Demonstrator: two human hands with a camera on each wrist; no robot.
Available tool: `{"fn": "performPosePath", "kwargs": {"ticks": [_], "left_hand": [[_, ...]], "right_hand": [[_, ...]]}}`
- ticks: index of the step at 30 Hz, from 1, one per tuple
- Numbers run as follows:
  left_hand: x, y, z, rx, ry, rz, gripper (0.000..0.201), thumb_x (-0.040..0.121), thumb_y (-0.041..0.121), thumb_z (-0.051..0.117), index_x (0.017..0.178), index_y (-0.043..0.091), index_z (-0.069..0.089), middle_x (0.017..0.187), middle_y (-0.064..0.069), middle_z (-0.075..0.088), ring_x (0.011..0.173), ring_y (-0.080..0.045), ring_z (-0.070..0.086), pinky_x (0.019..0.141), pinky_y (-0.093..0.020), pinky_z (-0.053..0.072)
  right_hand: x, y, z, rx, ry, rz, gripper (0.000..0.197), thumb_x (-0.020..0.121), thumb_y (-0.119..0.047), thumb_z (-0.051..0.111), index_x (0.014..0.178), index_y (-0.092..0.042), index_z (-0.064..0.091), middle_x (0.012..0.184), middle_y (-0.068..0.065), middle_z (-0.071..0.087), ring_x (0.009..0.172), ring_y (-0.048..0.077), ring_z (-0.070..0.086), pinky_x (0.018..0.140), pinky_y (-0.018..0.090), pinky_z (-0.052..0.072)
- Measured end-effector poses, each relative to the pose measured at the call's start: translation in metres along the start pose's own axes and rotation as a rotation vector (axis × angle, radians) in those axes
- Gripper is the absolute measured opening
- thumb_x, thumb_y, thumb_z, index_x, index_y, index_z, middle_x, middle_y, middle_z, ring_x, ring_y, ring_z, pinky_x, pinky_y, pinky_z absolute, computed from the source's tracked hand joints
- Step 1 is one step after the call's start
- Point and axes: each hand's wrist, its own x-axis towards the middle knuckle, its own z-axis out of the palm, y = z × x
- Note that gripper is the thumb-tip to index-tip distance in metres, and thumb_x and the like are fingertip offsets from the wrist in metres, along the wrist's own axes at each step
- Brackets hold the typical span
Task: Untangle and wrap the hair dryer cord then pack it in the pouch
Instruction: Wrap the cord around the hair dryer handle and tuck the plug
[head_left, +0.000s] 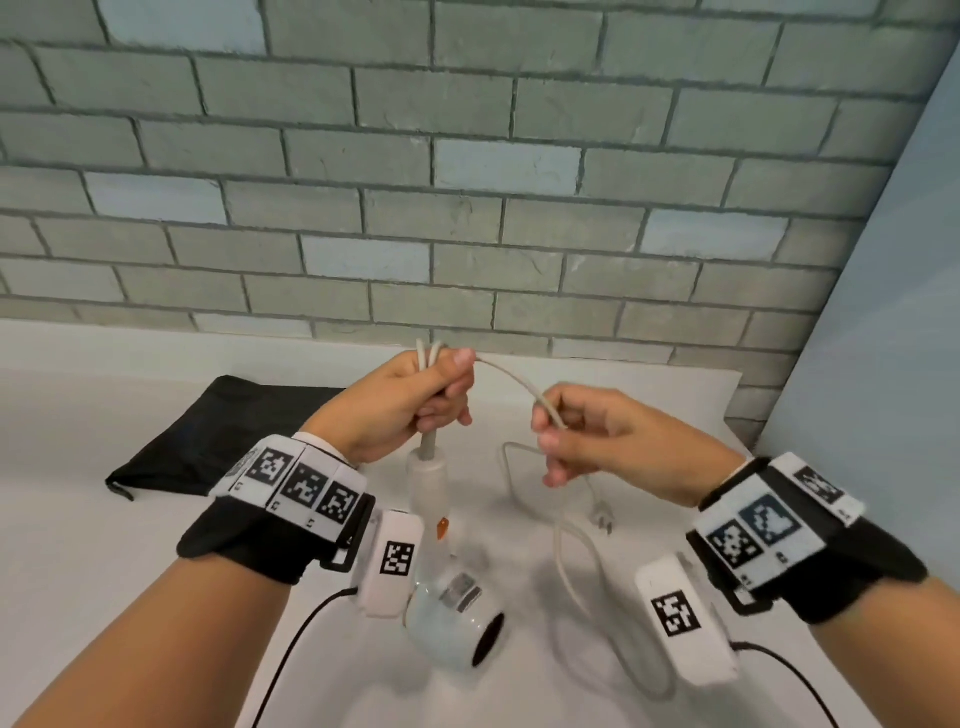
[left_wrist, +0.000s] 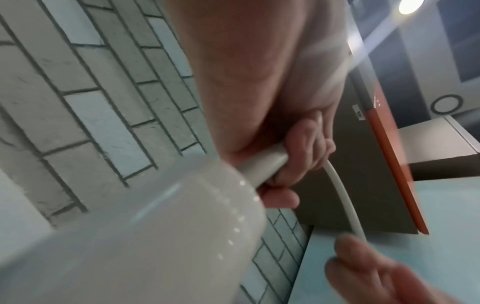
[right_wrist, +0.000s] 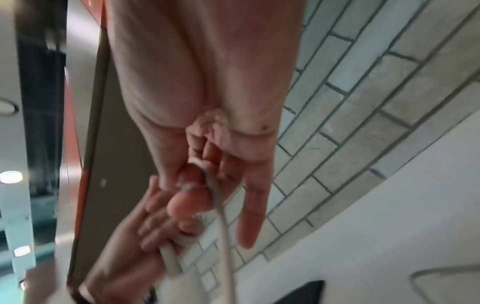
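Observation:
A white hair dryer (head_left: 447, 613) hangs nozzle-down over the white table, its handle (head_left: 428, 480) pointing up. My left hand (head_left: 431, 395) grips folded loops of the pale cord (head_left: 511, 376) just above the handle; the left wrist view shows the handle end (left_wrist: 161, 216) and my curled fingers (left_wrist: 306, 148). My right hand (head_left: 561, 436) pinches the cord a short span to the right. In the right wrist view the cord (right_wrist: 223, 226) runs through the pinch. The slack cord and plug (head_left: 602, 517) lie on the table. The black pouch (head_left: 218, 441) lies flat at the left.
A grey brick wall (head_left: 467, 182) stands behind the table (head_left: 78, 545). A pale blue panel (head_left: 893, 312) closes the right side. Black cables (head_left: 291, 654) trail from both wrist cameras near the front edge.

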Motion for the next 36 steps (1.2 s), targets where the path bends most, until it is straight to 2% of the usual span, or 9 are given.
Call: {"fn": "performPosePath", "kwargs": {"ticks": [3, 6, 12, 15, 17, 19, 22, 27, 36], "left_hand": [[0.001, 0.001, 0.002, -0.048, 0.016, -0.019, 0.035, 0.090, 0.031, 0.037, 0.058, 0.018, 0.043, 0.040, 0.011, 0.029, 0.037, -0.007, 0.028, 0.064, -0.022, 0.048], [0.002, 0.001, 0.004, -0.147, 0.009, -0.062, 0.037, 0.089, 0.033, 0.038, 0.056, 0.017, 0.043, 0.038, 0.011, 0.027, 0.035, -0.006, 0.023, 0.056, -0.022, 0.045], [-0.003, 0.002, 0.012, -0.192, -0.373, -0.147, 0.042, 0.082, 0.054, 0.050, 0.080, 0.015, 0.063, 0.039, 0.017, 0.031, 0.035, 0.001, 0.026, 0.053, -0.019, 0.043], [-0.004, 0.002, 0.018, -0.223, -0.461, -0.114, 0.040, 0.086, 0.049, 0.046, 0.099, 0.017, 0.066, 0.040, 0.010, 0.028, 0.036, -0.002, 0.026, 0.056, -0.019, 0.044], [-0.005, 0.002, 0.022, -0.271, -0.425, -0.081, 0.036, 0.086, 0.043, 0.048, 0.103, 0.016, 0.066, 0.046, 0.010, 0.045, 0.039, -0.004, 0.041, 0.060, -0.020, 0.048], [-0.006, 0.001, 0.022, -0.332, -0.339, -0.069, 0.037, 0.083, 0.040, 0.053, 0.108, 0.016, 0.066, 0.075, 0.001, 0.070, 0.063, -0.013, 0.066, 0.065, -0.023, 0.054], [-0.004, -0.005, 0.016, -0.409, -0.184, -0.018, 0.045, 0.080, 0.039, 0.058, 0.120, 0.019, 0.060, 0.130, 0.003, 0.058, 0.114, -0.022, 0.060, 0.089, -0.034, 0.054], [-0.002, -0.008, 0.014, -0.284, 0.102, 0.043, 0.035, 0.087, 0.038, 0.052, 0.122, 0.034, 0.054, 0.143, 0.023, 0.038, 0.128, -0.011, 0.047, 0.108, -0.035, 0.038], [0.002, -0.006, -0.007, 0.299, 0.350, 0.119, 0.036, 0.095, 0.029, 0.041, 0.127, 0.044, 0.041, 0.147, 0.015, 0.034, 0.134, -0.005, 0.037, 0.110, -0.025, 0.030]], "right_hand": [[-0.002, 0.020, 0.001, -0.120, 0.015, 0.051, 0.013, 0.092, -0.005, 0.044, 0.088, -0.016, 0.050, 0.082, 0.001, 0.058, 0.078, 0.010, 0.060, 0.071, 0.027, 0.050], [0.006, 0.027, -0.006, -0.380, 0.401, -0.021, 0.015, 0.092, -0.013, 0.048, 0.084, -0.024, 0.055, 0.083, 0.000, 0.064, 0.070, 0.006, 0.055, 0.061, 0.021, 0.045], [0.025, -0.007, -0.015, -0.159, 0.764, -0.305, 0.015, 0.094, -0.016, 0.045, 0.092, -0.019, 0.059, 0.076, -0.007, 0.058, 0.070, 0.015, 0.056, 0.066, 0.027, 0.049], [0.044, -0.001, -0.006, -0.195, 0.750, -0.248, 0.019, 0.094, -0.018, 0.045, 0.100, -0.017, 0.063, 0.068, -0.022, 0.060, 0.052, 0.002, 0.050, 0.048, 0.017, 0.042], [0.056, 0.020, 0.001, -0.354, 0.678, -0.187, 0.021, 0.092, -0.018, 0.048, 0.102, -0.016, 0.066, 0.079, -0.022, 0.066, 0.066, -0.005, 0.054, 0.063, 0.016, 0.041], [0.062, 0.045, 0.015, -0.470, 0.505, -0.111, 0.022, 0.091, -0.013, 0.049, 0.105, -0.012, 0.066, 0.105, 0.004, 0.069, 0.095, 0.013, 0.062, 0.085, 0.029, 0.047], [0.056, 0.060, 0.045, -0.652, 0.304, -0.062, 0.029, 0.093, -0.019, 0.044, 0.118, -0.018, 0.058, 0.122, 0.012, 0.061, 0.111, 0.029, 0.056, 0.093, 0.043, 0.046], [0.034, 0.046, 0.071, -0.741, 0.161, -0.119, 0.043, 0.095, -0.025, 0.041, 0.135, -0.018, 0.031, 0.086, 0.013, 0.062, 0.079, 0.031, 0.058, 0.069, 0.041, 0.046], [-0.015, 0.050, 0.048, -0.323, 0.147, -0.030, 0.020, 0.093, -0.014, 0.046, 0.105, -0.024, 0.058, 0.055, -0.012, 0.049, 0.053, 0.002, 0.047, 0.058, 0.018, 0.043]]}}
